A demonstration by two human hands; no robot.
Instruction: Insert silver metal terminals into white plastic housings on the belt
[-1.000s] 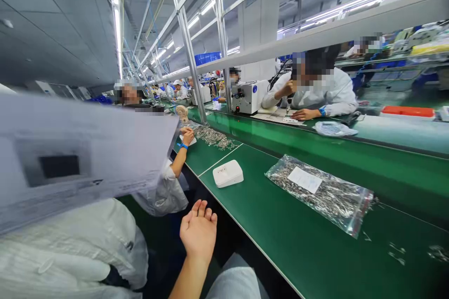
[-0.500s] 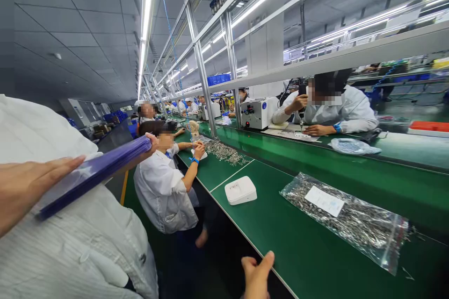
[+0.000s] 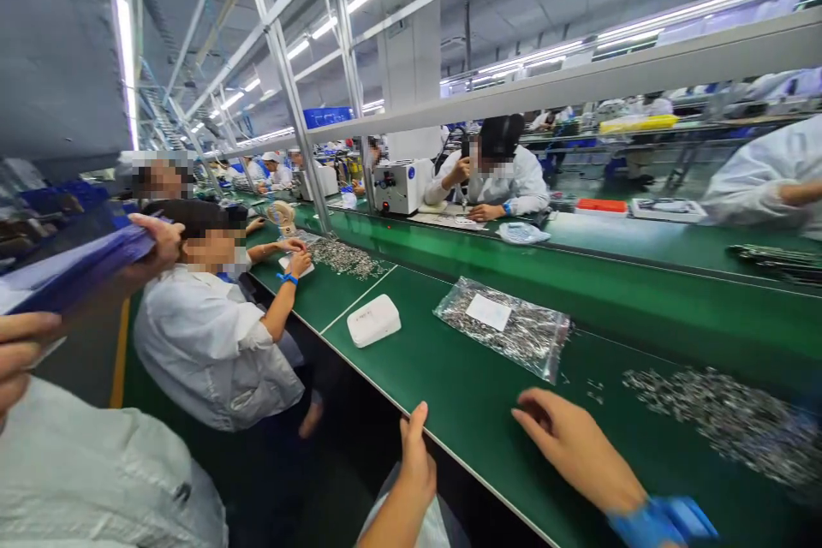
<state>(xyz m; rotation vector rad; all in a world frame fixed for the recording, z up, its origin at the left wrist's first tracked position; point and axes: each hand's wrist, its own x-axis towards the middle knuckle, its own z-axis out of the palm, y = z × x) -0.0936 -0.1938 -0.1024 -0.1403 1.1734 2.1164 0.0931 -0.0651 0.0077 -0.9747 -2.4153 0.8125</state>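
My left hand (image 3: 416, 464) is at the front edge of the green workbench (image 3: 449, 390), thumb raised and apart from the fingers, holding nothing I can see. Over the bench top, my right hand (image 3: 574, 437) is open with loosely bent fingers and nothing between them; a blue wrist strap (image 3: 664, 522) is on that arm. Just beyond it lies a clear zip bag (image 3: 514, 317) full of small metal parts, with a white label. A pile of loose metal parts (image 3: 725, 415) spreads to its right. The white plastic housing (image 3: 373, 321) rests left of the bag.
At left, a standing person's hands (image 3: 154, 240) hold a stack of purple sheets (image 3: 96, 265). A seated person (image 3: 211, 334) works beside another heap of metal parts (image 3: 340, 257). Across the bench, a person (image 3: 491, 171) works near a white machine (image 3: 402, 187).
The view has swung right. My right hand and the loose pile of parts have come into view. My left hand shows higher and farther left in the picture.
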